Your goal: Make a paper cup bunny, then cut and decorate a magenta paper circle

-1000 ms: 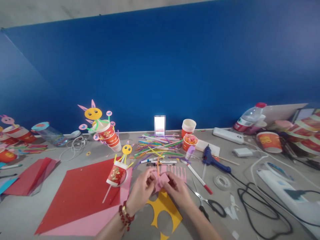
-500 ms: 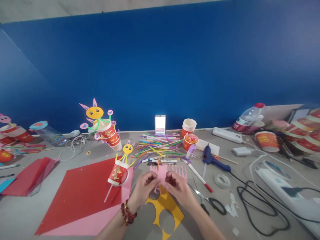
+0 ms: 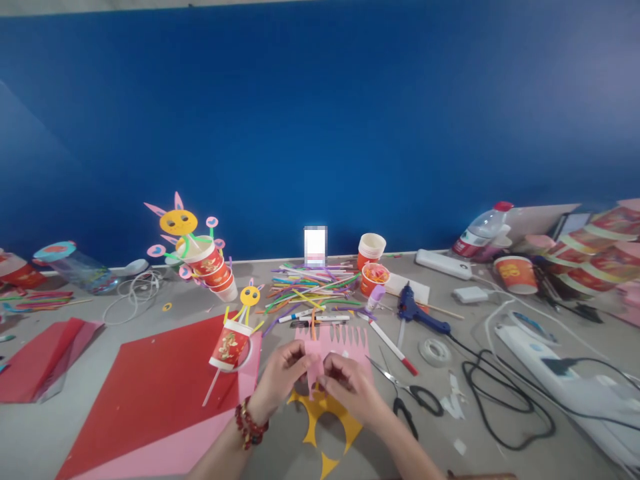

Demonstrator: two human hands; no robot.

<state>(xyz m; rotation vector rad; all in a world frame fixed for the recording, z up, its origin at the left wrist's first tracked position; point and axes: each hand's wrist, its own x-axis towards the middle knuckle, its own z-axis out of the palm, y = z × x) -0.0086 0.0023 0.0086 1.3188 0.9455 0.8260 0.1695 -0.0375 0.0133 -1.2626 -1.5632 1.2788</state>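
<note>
My left hand (image 3: 285, 373), with a red bead bracelet at the wrist, pinches the left side of a small pink paper piece (image 3: 313, 370). My right hand (image 3: 350, 387) has its thumb and fingertips closed at the right edge of the same piece. Behind my hands lies a pink sheet (image 3: 347, 339) with notches cut along its far edge. Yellow paper (image 3: 350, 430) with round holes cut out lies under and in front of my hands. Scissors (image 3: 400, 387) rest open to the right of my right hand.
Left are a red sheet (image 3: 145, 380) and a decorated paper cup (image 3: 231, 345); a stacked-cup figure (image 3: 205, 263) stands behind. Pipe cleaners (image 3: 305, 287) and markers (image 3: 393, 343) lie ahead. A glue gun (image 3: 420, 313), tape (image 3: 435, 351) and black cable (image 3: 467, 373) are right.
The pink piece is turned and now hangs lower between my hands, showing more of its length. The whole view has shifted a little, so the table things appear further left.
</note>
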